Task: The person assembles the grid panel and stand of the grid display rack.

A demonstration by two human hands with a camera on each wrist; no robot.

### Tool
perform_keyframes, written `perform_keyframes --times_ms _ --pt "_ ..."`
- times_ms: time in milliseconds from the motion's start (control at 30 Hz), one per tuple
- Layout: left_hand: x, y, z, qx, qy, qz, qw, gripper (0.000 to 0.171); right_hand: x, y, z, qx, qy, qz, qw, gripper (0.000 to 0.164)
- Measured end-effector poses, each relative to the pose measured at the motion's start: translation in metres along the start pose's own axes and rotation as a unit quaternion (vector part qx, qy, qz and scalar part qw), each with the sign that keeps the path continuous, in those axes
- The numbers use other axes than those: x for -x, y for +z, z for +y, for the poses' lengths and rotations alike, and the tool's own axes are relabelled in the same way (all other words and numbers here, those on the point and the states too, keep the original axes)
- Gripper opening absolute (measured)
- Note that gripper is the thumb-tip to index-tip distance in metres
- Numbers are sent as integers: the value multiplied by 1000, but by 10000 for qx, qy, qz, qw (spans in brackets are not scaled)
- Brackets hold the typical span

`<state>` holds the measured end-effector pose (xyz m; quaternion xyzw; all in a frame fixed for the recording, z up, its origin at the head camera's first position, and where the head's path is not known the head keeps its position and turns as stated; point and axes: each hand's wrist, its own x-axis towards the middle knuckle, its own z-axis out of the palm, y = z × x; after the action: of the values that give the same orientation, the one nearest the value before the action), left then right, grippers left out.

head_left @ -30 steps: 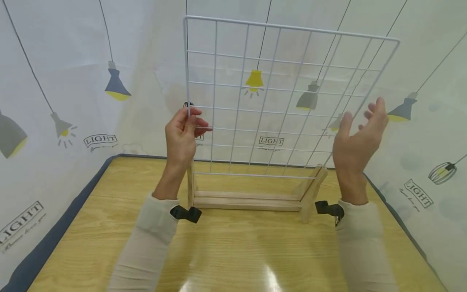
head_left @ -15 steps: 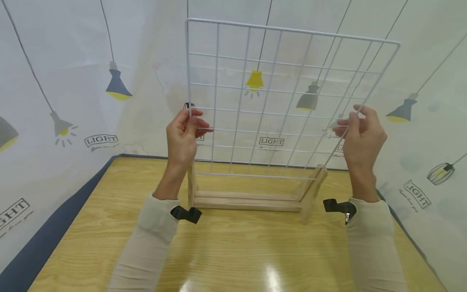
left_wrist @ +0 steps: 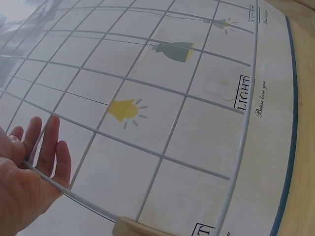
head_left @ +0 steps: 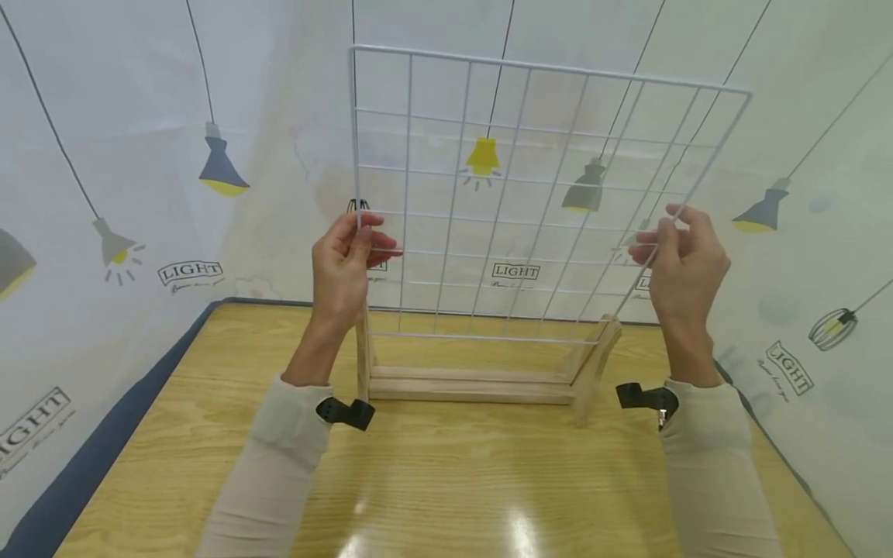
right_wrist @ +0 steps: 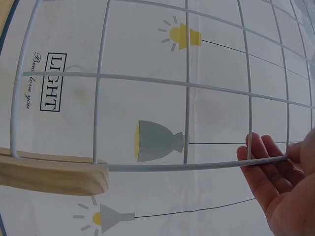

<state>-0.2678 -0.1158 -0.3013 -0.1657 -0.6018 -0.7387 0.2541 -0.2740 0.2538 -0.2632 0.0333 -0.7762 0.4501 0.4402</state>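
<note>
Head | white grid (head_left: 504, 179), wooden stand (head_left: 474, 390) at its foot | printed backdrop (head_left: 279, 155) behind

A white grid (head_left: 541, 223) rises from a wooden stand (head_left: 470, 390)

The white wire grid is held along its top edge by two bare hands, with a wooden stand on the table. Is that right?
Not the top edge: the head view shows the white wire grid held by its side edges, the left hand at one and the right hand at the other. The wooden stand is on the table.
</note>
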Motion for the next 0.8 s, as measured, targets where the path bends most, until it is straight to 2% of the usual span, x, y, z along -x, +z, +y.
perform_keyframes --times_ms 367,800 --pt "5 -2 -1 -113 -62 -146 9998 17 4 1 14 105 -100 9 9999 23" --pt "12 -7 -6 -356 -190 -297 9987 20 10 2 18 123 62 -50 9999 22"
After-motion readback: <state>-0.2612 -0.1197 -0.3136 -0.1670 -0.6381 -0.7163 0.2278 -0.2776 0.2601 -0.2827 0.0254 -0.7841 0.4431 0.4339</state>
